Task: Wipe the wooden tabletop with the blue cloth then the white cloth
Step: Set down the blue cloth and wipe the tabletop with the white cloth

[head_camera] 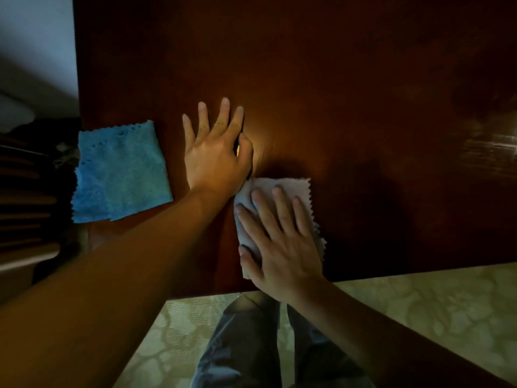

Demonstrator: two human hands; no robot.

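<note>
Pressing flat on the white cloth (pixel 279 208), the right hand (pixel 282 247) lies with fingers straight and spread, palm down, not curled round anything; the cloth is folded under it, its pinked edges showing along the far and right sides, near the front edge of the wooden tabletop (pixel 335 93). Left hand (pixel 216 152) rests palm down on bare wood just beyond and left of the white cloth, fingers extended and slightly fanned, holding nothing; its wrist sits at the cloth's far left corner, whether touching cannot be told. Blue cloth (pixel 121 170) lies flat and apart from both hands at the left side of the table, its left margin overhanging the table edge, one layer folded over another. Warm light pools on the wood around the left hand; the rest of the surface is dim. Below the table edge: pale patterned floor (pixel 419 309) and the person's jeans (pixel 240 345).
</note>
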